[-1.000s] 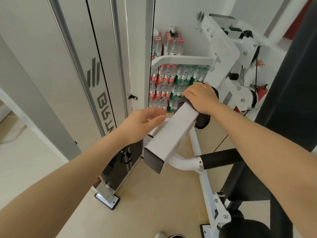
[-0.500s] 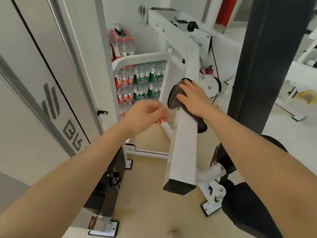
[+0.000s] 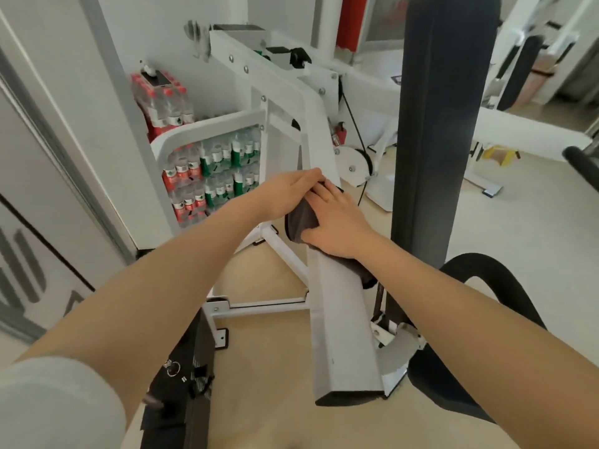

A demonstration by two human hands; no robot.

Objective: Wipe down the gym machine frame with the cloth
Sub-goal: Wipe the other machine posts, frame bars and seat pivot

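Observation:
A white square beam [image 3: 343,322] of the gym machine frame slopes up and away from me in the middle of the view. A dark grey cloth [image 3: 299,222] is draped over the beam's upper part and hangs down both sides. My right hand [image 3: 337,222] lies flat on top of the cloth and presses it onto the beam. My left hand [image 3: 288,189] reaches in from the left, its fingers curled over the cloth's far edge right by my right fingertips.
Shrink-wrapped packs of water bottles [image 3: 210,170] stand behind the frame by the wall. A tall black back pad [image 3: 434,124] rises on the right above a black seat [image 3: 453,387]. A black weight stack [image 3: 184,380] sits at lower left.
My left hand has moved right from beside the beam onto the cloth's far edge. The view has swung so that the beam points more straight away. My right hand stays on the cloth.

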